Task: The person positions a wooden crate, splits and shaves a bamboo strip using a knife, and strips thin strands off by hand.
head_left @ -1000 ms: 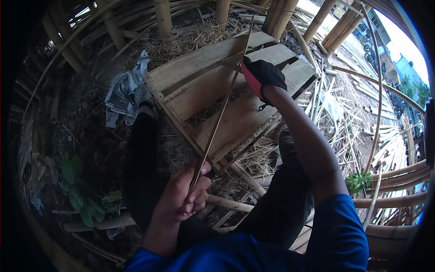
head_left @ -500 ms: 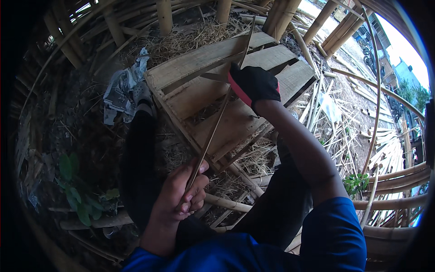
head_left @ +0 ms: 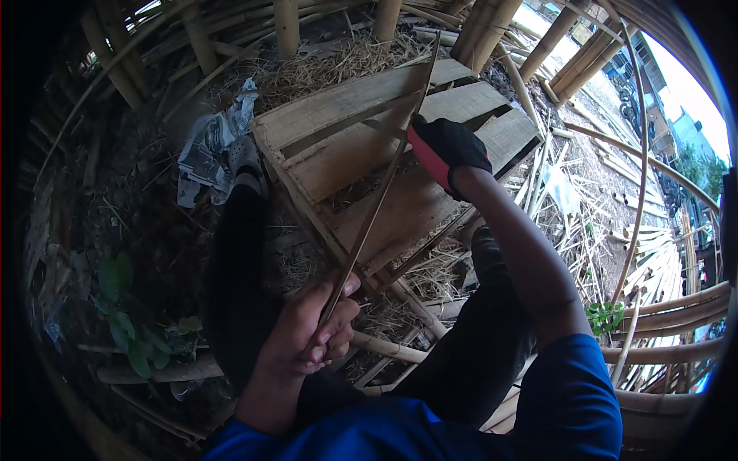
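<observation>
My bare left hand (head_left: pixel 319 323) is closed around the near end of a long, thin bamboo strip (head_left: pixel 376 206). The strip slants up and away from me over a slatted wooden crate (head_left: pixel 330 115). My right hand (head_left: pixel 452 156), in a black and red glove, is closed beside the strip's upper half. From its fingers a thin flat blade, seemingly a knife (head_left: pixel 383 128), pokes out to the left across the strip; its handle is hidden in the glove. The crate lies tilted between my legs, with gaps between its boards.
Crumpled newspaper (head_left: pixel 207 154) lies by my left foot. Straw and shavings (head_left: pixel 330 69) cover the ground behind the crate. Bamboo posts (head_left: pixel 287 31) stand at the back, with bamboo poles (head_left: pixel 676 307) at right. A leafy green plant (head_left: pixel 127 330) grows at left.
My right hand has shifted slightly right and toward me beside the strip, with the blade. My left hand keeps its grip in nearly the same place. The whole view has shifted a little.
</observation>
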A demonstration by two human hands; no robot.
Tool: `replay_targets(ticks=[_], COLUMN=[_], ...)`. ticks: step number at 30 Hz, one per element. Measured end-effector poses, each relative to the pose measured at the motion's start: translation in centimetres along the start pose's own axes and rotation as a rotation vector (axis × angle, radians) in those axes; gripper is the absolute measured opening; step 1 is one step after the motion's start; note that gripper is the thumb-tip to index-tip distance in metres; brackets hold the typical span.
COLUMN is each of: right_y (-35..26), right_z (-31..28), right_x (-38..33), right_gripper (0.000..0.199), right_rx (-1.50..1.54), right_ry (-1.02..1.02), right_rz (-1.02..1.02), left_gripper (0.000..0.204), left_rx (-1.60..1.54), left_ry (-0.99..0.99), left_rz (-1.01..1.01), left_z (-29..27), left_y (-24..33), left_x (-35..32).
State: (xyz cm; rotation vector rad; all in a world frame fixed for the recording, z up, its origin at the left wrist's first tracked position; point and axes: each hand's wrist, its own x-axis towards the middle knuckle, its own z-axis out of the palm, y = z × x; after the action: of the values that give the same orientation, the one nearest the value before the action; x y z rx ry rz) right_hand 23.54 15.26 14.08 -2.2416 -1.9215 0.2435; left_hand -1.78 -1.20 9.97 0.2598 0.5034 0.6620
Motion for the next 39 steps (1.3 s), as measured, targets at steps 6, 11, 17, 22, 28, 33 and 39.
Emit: replay_targets(ticks=[6, 11, 17, 22, 28, 33, 39], right_y=[-0.8, -1.9, -0.1, -0.1, -1.1, 0.0, 0.1], right_z=[-0.5, 1.3, 0.3, 0.3, 1.3, 0.3, 0.6], right_x=[1.8, -0.3, 0.2, 0.5, -0.7, 0.4, 0.4], right_gripper=[0.067, 0.067, 0.069, 0.067, 0.067, 0.067, 0.067], right_rx=[-0.026, -0.033, -0.059, -0.075, -0.040, -0.060, -0.027], right_ry=[0.141, 0.106, 0.178, 0.166, 0.115, 0.154, 0.105], right_rz=[0.016, -0.026, 0.076, 0.022, 0.035, 0.034, 0.032], left_gripper=[0.024, 0.026, 0.026, 0.025, 0.025, 0.027, 0.027], left_rx=[-0.024, -0.039, -0.075, -0.094, -0.047, -0.050, -0.014], left_ry=[0.004, -0.076, -0.110, -0.110, -0.085, -0.081, -0.060], left_rz=[0.000, 0.010, -0.006, -0.011, 0.005, -0.006, 0.003], left_z=[0.5, -1.3, -1.0, -1.5, -1.2, -0.9, -0.9], left_y=[-0.4, -0.2, -0.1, -0.3, -0.1, 0.0, -0.3], left_x=[0.3, 0.2, 0.2, 0.5, 0.3, 0.4, 0.2])
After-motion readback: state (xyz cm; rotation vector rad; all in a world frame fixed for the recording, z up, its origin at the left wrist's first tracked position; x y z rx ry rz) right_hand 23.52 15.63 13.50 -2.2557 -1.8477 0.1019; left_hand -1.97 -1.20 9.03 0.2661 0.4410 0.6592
